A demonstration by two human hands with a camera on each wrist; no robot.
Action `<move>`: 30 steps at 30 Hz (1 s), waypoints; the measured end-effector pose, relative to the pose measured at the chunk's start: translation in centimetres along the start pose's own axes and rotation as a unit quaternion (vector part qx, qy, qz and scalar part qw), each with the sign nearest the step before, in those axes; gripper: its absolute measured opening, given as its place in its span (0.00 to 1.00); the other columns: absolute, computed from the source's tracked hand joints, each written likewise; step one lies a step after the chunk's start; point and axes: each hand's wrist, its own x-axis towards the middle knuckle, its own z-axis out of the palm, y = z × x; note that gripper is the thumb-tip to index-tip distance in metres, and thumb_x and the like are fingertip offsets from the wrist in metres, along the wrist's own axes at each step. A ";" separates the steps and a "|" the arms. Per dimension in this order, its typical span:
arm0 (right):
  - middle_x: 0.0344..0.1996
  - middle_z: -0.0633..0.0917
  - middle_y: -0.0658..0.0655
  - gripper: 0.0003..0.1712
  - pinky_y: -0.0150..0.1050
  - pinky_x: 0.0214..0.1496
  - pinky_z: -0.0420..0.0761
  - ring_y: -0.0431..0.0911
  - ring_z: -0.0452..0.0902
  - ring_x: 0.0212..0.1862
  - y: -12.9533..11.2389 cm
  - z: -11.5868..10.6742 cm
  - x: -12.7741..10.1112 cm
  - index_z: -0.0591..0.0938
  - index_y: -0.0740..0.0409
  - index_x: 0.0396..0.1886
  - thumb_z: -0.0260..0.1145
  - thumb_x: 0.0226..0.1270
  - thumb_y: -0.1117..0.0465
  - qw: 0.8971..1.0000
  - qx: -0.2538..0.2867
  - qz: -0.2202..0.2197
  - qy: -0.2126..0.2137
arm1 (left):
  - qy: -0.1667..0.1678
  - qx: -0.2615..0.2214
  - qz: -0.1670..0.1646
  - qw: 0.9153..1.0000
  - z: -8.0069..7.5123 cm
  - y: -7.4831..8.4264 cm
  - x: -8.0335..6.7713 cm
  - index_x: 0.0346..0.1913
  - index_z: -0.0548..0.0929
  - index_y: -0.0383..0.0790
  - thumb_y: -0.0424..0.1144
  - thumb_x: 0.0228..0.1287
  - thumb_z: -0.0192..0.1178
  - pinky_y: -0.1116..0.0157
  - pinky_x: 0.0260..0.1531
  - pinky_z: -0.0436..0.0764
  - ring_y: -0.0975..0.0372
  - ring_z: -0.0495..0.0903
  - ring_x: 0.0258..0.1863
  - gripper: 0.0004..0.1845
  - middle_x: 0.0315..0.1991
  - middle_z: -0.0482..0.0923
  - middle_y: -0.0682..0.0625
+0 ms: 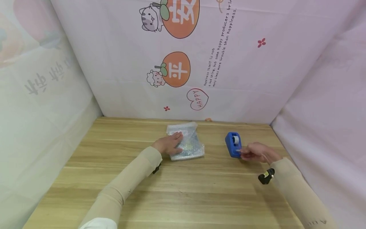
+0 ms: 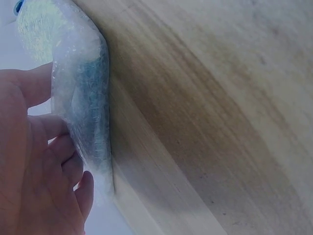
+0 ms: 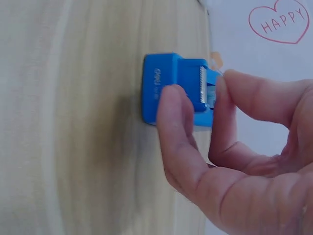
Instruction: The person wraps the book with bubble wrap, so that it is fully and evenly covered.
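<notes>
A flat package (image 1: 192, 144) in clear bubble wrap lies on the wooden table, toward the back. My left hand (image 1: 168, 144) rests on its left side with the fingers spread. In the left wrist view, the fingertips overlap the crinkled bubble wrap (image 2: 90, 107). To the right stands a blue tape dispenser (image 1: 230, 143) holding a roll of tape (image 1: 235, 140). At its front end, my right hand (image 1: 255, 152) pinches the tape's free end between thumb and index finger. The right wrist view shows these fingertips beside the dispenser's toothed cutter (image 3: 203, 85).
Pale printed cloth (image 1: 128, 79) rises behind the table (image 1: 183, 197), with more cloth on the left and right sides. Dark wrist cameras are strapped on both arms, the right one (image 1: 266, 176) hanging over the table.
</notes>
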 end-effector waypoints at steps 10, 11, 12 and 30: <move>0.41 0.86 0.57 0.19 0.37 0.57 0.90 0.42 0.87 0.44 1.1 0.1 -0.7 0.74 0.87 0.57 0.60 0.76 0.72 0.999 0.035 -0.034 0.006 | 0.000 -0.003 0.007 1.000 -0.3 0.1 -0.2 0.85 0.49 0.33 0.55 0.84 0.48 0.52 0.87 0.50 0.48 0.44 0.88 0.41 0.88 0.42 0.40; 0.42 0.87 0.58 0.20 0.38 0.59 0.89 0.43 0.87 0.45 1.2 0.1 -0.8 0.74 0.87 0.58 0.60 0.76 0.72 0.999 0.027 -0.039 0.004 | 0.000 -0.003 0.008 1.000 -0.3 0.1 -0.2 0.85 0.49 0.33 0.55 0.84 0.48 0.52 0.87 0.50 0.48 0.44 0.88 0.41 0.88 0.42 0.40; 0.44 0.87 0.59 0.20 0.39 0.61 0.89 0.43 0.87 0.46 1.3 0.1 -0.9 0.74 0.87 0.58 0.59 0.76 0.71 0.999 0.017 -0.043 0.004 | 0.000 -0.003 0.008 1.000 -0.3 0.1 -0.2 0.85 0.49 0.33 0.55 0.84 0.48 0.52 0.87 0.50 0.48 0.44 0.88 0.41 0.88 0.42 0.39; 0.69 0.75 0.79 0.28 0.53 0.79 0.73 0.62 0.79 0.70 3.5 -0.1 -1.4 0.71 0.85 0.67 0.58 0.79 0.65 0.992 -0.073 -0.098 -0.020 | -0.005 -0.005 0.003 1.000 -0.2 -0.1 0.0 0.86 0.48 0.35 0.56 0.84 0.48 0.53 0.88 0.49 0.49 0.42 0.88 0.42 0.88 0.41 0.41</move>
